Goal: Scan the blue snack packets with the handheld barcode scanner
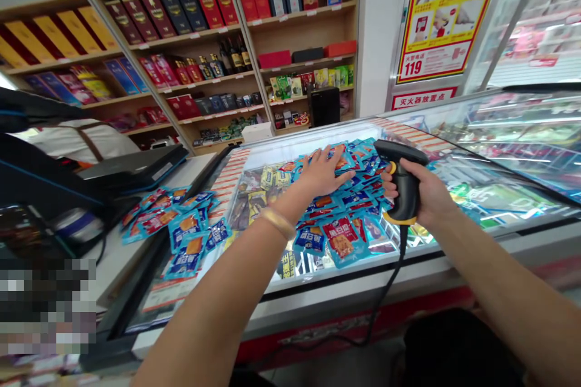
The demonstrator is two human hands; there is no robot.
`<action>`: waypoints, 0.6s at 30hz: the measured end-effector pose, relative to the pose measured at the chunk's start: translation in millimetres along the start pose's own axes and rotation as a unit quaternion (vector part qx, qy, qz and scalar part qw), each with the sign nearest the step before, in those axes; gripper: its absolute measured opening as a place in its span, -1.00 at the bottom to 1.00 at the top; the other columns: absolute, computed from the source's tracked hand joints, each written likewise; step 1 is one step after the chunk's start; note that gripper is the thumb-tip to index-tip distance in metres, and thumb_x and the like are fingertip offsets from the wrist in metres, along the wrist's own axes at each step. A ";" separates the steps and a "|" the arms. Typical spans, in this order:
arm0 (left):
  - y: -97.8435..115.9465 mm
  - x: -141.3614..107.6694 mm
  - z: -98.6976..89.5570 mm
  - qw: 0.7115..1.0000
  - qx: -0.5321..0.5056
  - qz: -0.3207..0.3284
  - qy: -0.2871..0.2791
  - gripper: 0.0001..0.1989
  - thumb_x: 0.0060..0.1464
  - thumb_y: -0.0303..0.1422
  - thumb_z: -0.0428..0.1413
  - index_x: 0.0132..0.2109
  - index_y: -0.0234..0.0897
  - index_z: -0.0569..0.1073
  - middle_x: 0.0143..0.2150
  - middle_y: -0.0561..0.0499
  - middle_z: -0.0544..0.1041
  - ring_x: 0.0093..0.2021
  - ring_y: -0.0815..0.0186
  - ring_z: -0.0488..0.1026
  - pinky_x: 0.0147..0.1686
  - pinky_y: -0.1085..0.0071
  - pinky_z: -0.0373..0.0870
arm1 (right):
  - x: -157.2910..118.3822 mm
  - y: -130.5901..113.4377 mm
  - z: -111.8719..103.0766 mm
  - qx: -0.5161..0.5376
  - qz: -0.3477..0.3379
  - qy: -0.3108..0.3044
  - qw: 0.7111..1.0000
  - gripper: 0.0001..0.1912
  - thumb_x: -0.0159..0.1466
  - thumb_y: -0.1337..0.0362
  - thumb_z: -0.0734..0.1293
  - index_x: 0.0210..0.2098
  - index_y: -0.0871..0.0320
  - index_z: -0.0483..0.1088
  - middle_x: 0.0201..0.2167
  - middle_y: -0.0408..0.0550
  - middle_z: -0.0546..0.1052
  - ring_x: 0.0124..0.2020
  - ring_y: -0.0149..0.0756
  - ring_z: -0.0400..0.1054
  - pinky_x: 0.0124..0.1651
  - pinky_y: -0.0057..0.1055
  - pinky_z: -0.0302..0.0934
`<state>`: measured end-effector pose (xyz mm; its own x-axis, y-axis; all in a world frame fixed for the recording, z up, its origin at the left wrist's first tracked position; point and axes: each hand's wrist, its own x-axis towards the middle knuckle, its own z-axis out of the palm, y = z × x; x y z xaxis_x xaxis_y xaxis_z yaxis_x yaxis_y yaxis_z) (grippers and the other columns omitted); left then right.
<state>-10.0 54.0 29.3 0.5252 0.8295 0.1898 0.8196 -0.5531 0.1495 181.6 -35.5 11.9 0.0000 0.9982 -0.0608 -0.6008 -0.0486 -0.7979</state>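
A large heap of small blue snack packets (345, 236), some with red labels, lies on the glass top of the freezer (254, 160). My left hand (320, 174) rests palm down on the far left part of this heap, fingers spread. My right hand (429, 190) is wrapped round the handle of a black and yellow barcode scanner (406, 190), held upright just right of the heap. From its base a black cable (385, 290) hangs down over the freezer's front. A smaller group of the same snack packets (186, 230) lies to the left, across the freezer's edge and the counter.
Black checkout equipment (131, 166) stands on the counter at left. Behind, shelves (299, 18) hold boxed bottles and small goods. A red and yellow poster (447, 12) hangs at the back right. Yellow packages (267, 178) show through the freezer glass.
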 end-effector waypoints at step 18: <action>-187.8 -262.2 -21.9 0.965 0.144 -0.215 0.030 -0.20 0.02 0.05 0.10 0.37 -0.01 0.11 0.43 -0.18 -0.01 0.41 -0.25 -0.17 0.23 -0.31 -0.14 | 11.1 86.2 151.3 -0.006 0.177 -0.194 0.965 -0.81 0.24 0.24 0.31 -0.46 0.20 0.33 -0.57 -0.14 0.34 -0.61 -0.47 0.20 -0.61 -0.56 0.16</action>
<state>-306.6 -61.4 -27.3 0.1141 0.9670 0.2276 0.9932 -0.1061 -0.0468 8.8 -23.0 33.2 -0.5043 0.8572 -0.1044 -0.4982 -0.3875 -0.7757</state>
